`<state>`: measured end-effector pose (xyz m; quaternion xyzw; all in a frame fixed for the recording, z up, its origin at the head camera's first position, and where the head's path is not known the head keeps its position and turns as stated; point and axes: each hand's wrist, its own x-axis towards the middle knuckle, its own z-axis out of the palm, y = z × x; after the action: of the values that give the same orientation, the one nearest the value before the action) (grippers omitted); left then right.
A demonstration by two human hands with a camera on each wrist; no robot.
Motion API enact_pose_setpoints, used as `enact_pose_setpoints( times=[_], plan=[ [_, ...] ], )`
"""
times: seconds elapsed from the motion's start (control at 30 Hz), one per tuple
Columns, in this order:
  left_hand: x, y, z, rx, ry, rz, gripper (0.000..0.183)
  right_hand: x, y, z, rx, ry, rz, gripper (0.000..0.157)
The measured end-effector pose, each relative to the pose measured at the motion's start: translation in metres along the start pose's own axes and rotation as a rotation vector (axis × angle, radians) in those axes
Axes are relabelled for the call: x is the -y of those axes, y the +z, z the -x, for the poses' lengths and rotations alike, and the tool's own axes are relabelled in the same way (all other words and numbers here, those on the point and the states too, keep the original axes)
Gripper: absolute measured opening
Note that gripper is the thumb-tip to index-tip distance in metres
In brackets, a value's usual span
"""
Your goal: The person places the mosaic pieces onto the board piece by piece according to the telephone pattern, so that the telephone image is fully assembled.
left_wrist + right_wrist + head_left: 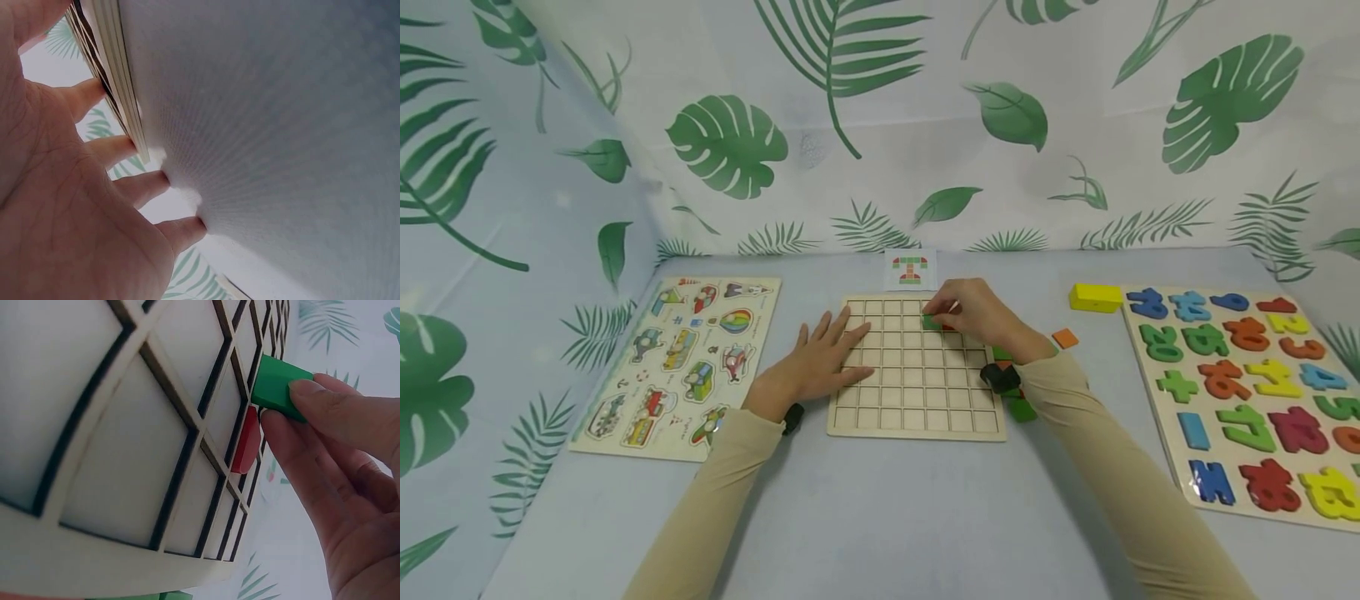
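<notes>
A wooden grid board [915, 423] lies flat in front of me. My right hand [973, 312] pinches a green square tile [281, 387] between thumb and fingers at the board's far right part, tilted over a cell. Beside it a red piece [246, 442] with a rounded corner sits in a cell; in the head view the fingers partly cover it. My left hand [820, 362] lies spread at the board's left edge, thumb and some fingertips on the frame. The left wrist view shows its other fingertips [187, 230] touching the tablecloth.
Behind the board lies a pattern card [911, 270] with a red and green T shape. Green and red tiles [1021, 408] lie along the board's right side, near an orange tile [1065, 337]. A yellow block [1095, 297], a number puzzle [1165, 467] and a picture puzzle [681, 450] stand farther out.
</notes>
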<state>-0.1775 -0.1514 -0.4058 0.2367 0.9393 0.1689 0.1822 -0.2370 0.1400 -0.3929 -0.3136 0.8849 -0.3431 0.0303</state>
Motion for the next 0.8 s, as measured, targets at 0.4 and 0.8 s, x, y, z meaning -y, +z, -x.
enact_pose_setpoints(
  times=[0.4,0.8],
  plan=[
    [-0.0007,-0.001,0.0014,-0.003,0.01,0.005,0.076,0.0042,-0.0004,-0.0029,0.039,-0.025,0.058,0.017],
    [-0.0001,-0.0002,0.0006,-0.005,0.013,-0.001,0.076,0.0062,0.0018,-0.0054,0.087,-0.026,0.145,0.018]
  ],
)
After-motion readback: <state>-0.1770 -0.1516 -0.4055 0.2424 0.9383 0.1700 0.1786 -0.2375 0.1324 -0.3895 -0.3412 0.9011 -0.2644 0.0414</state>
